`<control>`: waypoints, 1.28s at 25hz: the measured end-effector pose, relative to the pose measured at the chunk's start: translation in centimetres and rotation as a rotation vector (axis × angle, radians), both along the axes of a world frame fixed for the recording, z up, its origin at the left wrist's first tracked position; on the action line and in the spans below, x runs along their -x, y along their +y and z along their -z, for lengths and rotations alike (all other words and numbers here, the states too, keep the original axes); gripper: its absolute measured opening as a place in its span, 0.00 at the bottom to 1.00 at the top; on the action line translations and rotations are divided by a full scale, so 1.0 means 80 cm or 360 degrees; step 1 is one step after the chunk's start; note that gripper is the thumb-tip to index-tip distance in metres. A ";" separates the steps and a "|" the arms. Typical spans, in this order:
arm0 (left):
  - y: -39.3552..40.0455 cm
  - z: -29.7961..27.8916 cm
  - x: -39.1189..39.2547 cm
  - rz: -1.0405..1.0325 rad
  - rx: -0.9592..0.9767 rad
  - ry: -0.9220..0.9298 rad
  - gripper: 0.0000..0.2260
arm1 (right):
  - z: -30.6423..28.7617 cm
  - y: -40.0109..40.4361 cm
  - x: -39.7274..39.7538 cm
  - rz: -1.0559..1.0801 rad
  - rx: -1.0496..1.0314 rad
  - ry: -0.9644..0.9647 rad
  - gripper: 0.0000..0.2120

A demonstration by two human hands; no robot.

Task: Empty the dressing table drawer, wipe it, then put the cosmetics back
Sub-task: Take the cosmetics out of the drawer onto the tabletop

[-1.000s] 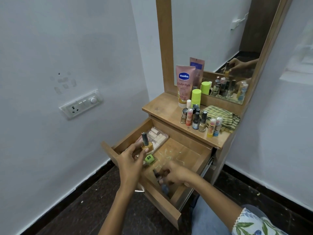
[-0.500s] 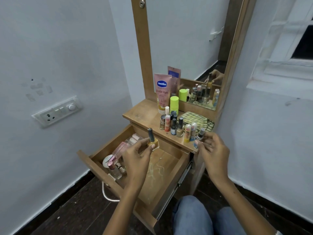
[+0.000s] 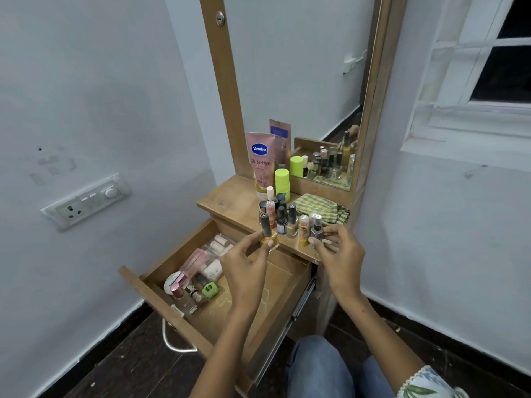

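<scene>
1. We are in the emptying step: the drawer [image 3: 149, 285] stands pulled out with several cosmetics [image 3: 198, 278] at its left end.
2. Our left hand [image 3: 244, 268] has its fingers clamped on a yellow polish bottle [image 3: 268, 235] at the bench [image 3: 227, 201] edge.
3. Our right hand [image 3: 340, 254] pinches a small dark-capped bottle [image 3: 317, 229] beside the standing row.
4. Next, we judge, both bottles need setting upright without toppling their neighbours.

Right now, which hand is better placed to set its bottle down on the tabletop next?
Right. The right hand holds its small bottle beside the tabletop row, while the left hand's yellow bottle hangs at the edge over the drawer.
</scene>
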State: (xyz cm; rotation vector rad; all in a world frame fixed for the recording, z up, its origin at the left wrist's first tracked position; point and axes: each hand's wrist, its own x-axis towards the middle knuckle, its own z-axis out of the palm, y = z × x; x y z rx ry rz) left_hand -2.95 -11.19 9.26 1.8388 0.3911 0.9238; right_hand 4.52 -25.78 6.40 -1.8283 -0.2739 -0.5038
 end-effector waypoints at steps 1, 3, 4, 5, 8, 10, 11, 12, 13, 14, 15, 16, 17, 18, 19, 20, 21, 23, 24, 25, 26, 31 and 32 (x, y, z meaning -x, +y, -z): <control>-0.002 0.002 -0.002 0.0008 0.0010 0.0005 0.11 | 0.002 -0.001 0.000 -0.0019 -0.0022 0.0017 0.15; -0.001 0.007 -0.005 0.0014 0.0030 0.0017 0.11 | 0.004 -0.004 0.001 -0.0030 -0.0031 0.0044 0.17; 0.000 0.010 -0.005 0.0007 0.0030 0.0018 0.11 | 0.004 -0.006 0.003 -0.0013 -0.0015 0.0032 0.17; 0.004 0.012 -0.005 -0.0008 0.0019 0.0018 0.11 | 0.005 -0.008 0.005 0.0012 0.0002 -0.0001 0.17; 0.020 0.015 -0.006 -0.0072 0.0007 0.0021 0.11 | 0.006 0.000 0.025 -0.0098 0.0003 -0.0174 0.12; 0.037 0.014 -0.013 -0.0118 0.0013 0.0035 0.11 | 0.011 0.018 0.042 -0.0312 0.0060 -0.0243 0.09; 0.046 0.014 -0.020 -0.0151 0.0001 0.0047 0.11 | 0.014 0.028 0.049 -0.0396 0.0113 -0.0252 0.08; 0.055 0.014 -0.030 -0.0190 -0.0018 0.0062 0.12 | 0.018 0.039 0.054 -0.0460 0.0165 -0.0259 0.06; 0.064 0.014 -0.041 -0.0228 -0.0027 0.0077 0.12 | 0.023 0.048 0.056 -0.0508 0.0213 -0.0274 0.05; 0.071 0.013 -0.052 -0.0252 -0.0021 0.0082 0.12 | 0.026 0.056 0.057 -0.0540 0.0254 -0.0290 0.03; 0.077 0.014 -0.064 -0.0261 0.0000 0.0078 0.11 | 0.031 0.062 0.056 -0.0558 0.0288 -0.0300 0.02; 0.081 0.015 -0.075 -0.0260 0.0027 0.0068 0.11 | 0.034 0.066 0.055 -0.0574 0.0309 -0.0296 0.01; 0.083 0.016 -0.084 -0.0247 0.0060 0.0061 0.11 | 0.038 0.069 0.052 -0.0584 0.0322 -0.0284 0.01; 0.086 0.019 -0.093 -0.0227 0.0084 0.0059 0.11 | 0.041 0.071 0.049 -0.0590 0.0335 -0.0267 0.02; 0.087 0.022 -0.100 -0.0203 0.0103 0.0063 0.11 | 0.044 0.073 0.047 -0.0589 0.0350 -0.0250 0.02; 0.087 0.026 -0.106 -0.0184 0.0116 0.0067 0.11 | 0.045 0.074 0.044 -0.0587 0.0366 -0.0234 0.02; 0.087 0.030 -0.111 -0.0171 0.0130 0.0069 0.11 | 0.047 0.075 0.041 -0.0584 0.0379 -0.0222 0.02; 0.084 0.036 -0.117 -0.0137 0.0150 0.0052 0.10 | 0.049 0.076 0.038 -0.0581 0.0395 -0.0206 0.02; 0.082 0.037 -0.118 -0.0115 0.0147 0.0035 0.10 | 0.049 0.076 0.037 -0.0584 0.0402 -0.0197 0.03; 0.080 0.037 -0.118 -0.0099 0.0144 0.0026 0.09 | 0.050 0.077 0.037 -0.0591 0.0408 -0.0185 0.03; 0.079 0.037 -0.118 -0.0085 0.0141 0.0013 0.09 | 0.051 0.077 0.036 -0.0600 0.0414 -0.0169 0.04; 0.079 0.038 -0.114 0.0026 0.0096 0.0021 0.10 | 0.053 0.082 0.042 -0.0662 0.0480 -0.0117 0.05; 0.079 0.038 -0.112 0.0056 0.0085 0.0040 0.11 | 0.053 0.083 0.043 -0.0682 0.0495 -0.0106 0.05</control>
